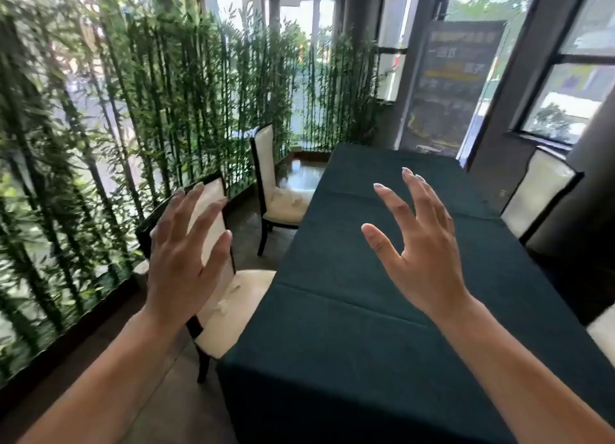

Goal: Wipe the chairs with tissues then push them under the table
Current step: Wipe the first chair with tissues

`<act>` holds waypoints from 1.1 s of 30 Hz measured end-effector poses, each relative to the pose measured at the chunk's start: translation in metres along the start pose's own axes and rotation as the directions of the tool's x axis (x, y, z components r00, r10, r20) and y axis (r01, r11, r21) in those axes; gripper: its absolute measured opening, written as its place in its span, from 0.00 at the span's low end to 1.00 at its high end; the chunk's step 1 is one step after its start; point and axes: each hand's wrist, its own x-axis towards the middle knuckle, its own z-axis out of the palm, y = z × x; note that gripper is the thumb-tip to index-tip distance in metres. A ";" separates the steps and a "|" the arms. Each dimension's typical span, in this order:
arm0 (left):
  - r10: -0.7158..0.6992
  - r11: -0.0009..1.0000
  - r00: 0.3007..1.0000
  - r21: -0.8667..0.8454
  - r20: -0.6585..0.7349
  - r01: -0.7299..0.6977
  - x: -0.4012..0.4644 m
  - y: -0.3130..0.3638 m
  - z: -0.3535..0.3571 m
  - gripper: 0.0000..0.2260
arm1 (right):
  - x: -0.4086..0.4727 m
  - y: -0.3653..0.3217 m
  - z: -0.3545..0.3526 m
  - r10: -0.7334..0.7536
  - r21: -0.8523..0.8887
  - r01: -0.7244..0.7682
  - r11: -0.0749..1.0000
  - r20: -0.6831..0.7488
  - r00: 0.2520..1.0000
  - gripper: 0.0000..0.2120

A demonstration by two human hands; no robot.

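A long table (382,237) under a dark green cloth runs away from me. Along its left side stand two cream-cushioned chairs with dark frames: a near chair (239,307) and a far chair (283,204), both partly out from the table. On the right side another chair (539,190) shows its back, and a cream seat edge (604,337) peeks in at the frame's right. My left hand (186,254) is raised, fingers spread, in front of the near chair's backrest. My right hand (419,247) hovers over the table, fingers apart, holding nothing. No tissue is in view.
A wall of bamboo plants (116,127) lines the left side behind a low dark planter edge (66,337). A dark poster board (452,84) and windows stand beyond the table's far end. A strip of floor (173,400) runs between the plants and chairs.
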 end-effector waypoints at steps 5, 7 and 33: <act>-0.117 0.991 0.991 0.064 0.066 0.113 -0.028 -0.046 -0.002 0.23 | 0.005 -0.017 0.056 0.004 0.083 -0.013 0.996 0.101 0.995 0.28; -0.148 0.986 0.984 0.087 0.103 0.139 -0.036 -0.064 0.001 0.23 | 0.006 -0.022 0.081 -0.004 0.120 -0.010 0.993 0.117 0.993 0.29; -0.281 0.949 0.930 0.215 0.235 0.233 0.020 -0.262 0.091 0.24 | 0.118 -0.056 0.335 0.000 0.283 -0.105 0.953 0.347 0.938 0.31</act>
